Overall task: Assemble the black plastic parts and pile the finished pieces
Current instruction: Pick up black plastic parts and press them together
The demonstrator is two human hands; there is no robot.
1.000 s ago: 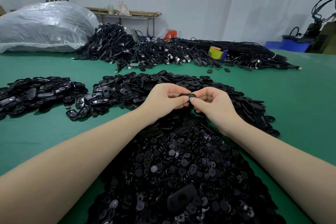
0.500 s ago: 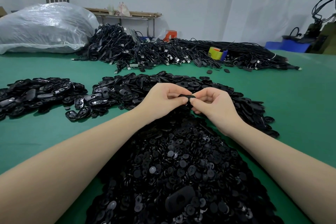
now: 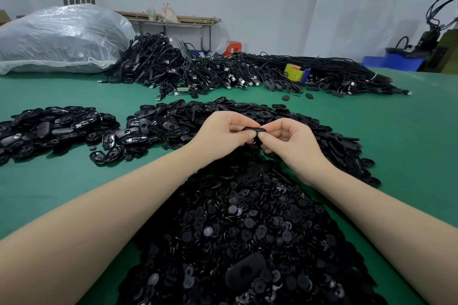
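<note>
Green table [image 3: 396,146], black parts everywhere. Both hands pinching one oval black piece [image 3: 253,129], long axis running L-R btwn left hand [image 3: 224,131] & right hand [image 3: 288,141]; finished pile [image 3: 49,126] sits left, so left hand nearer imo.

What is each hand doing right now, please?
Left hand: pinching the black plastic part.
Right hand: pinching the same part from the other end.

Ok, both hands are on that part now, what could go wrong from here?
The small black oval plastic part is only pinched at its ends by the left hand and right hand; it could slip into the heap of black round plastic discs directly below and be hard to find.
</note>
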